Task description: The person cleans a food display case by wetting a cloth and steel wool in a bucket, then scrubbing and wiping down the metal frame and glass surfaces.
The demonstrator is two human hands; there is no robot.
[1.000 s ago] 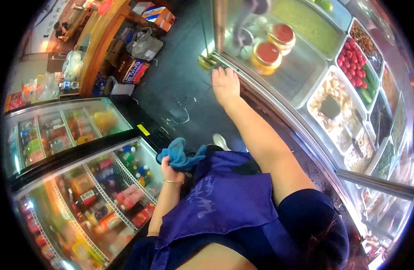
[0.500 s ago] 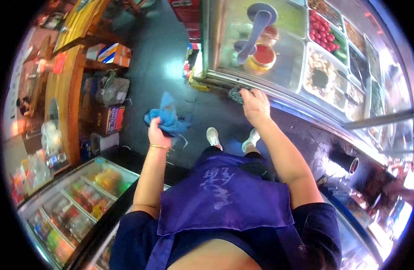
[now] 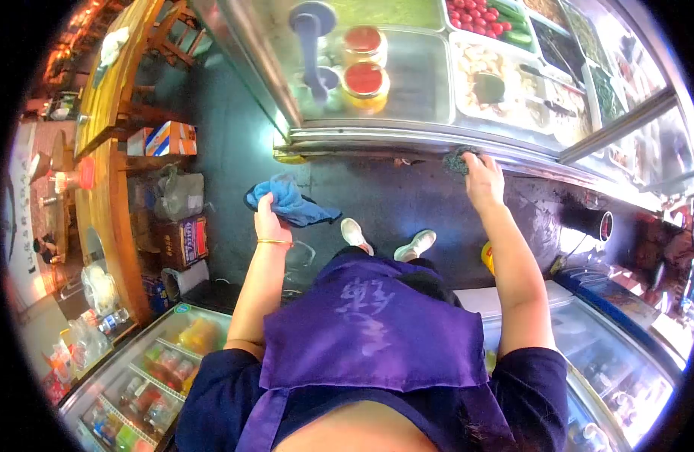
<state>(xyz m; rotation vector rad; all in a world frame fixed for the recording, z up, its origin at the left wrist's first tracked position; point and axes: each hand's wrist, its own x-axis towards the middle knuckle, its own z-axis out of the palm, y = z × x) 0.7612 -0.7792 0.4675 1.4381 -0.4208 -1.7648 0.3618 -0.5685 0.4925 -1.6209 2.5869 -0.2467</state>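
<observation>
My left hand (image 3: 269, 220) is closed on a bunched blue cloth (image 3: 290, 202), which hangs over the dark floor. My right hand (image 3: 483, 181) grips a dark grey-green scouring pad (image 3: 460, 160) with a wiry look. The pad is at the metal front edge (image 3: 385, 140) of the glass-sided food counter; whether it presses on the metal I cannot tell. Behind that edge stand two red-lidded jars (image 3: 366, 81) and a grey-blue ladle-like utensil (image 3: 311, 56). Trays of food lie farther right, one with red tomatoes (image 3: 479, 13) and cucumbers.
A wooden table (image 3: 113, 188) with boxes (image 3: 172, 139) beneath stands at the left. Glass-topped chests (image 3: 147, 361) flank me at lower left and lower right. A black pipe-like cylinder (image 3: 592, 224) lies under the counter at right. My shoes (image 3: 415, 245) are on the dark floor.
My right hand and the scouring pad have moved right along the counter's edge. The view has turned, so the counter now lies more level across it. The left hand still holds the cloth.
</observation>
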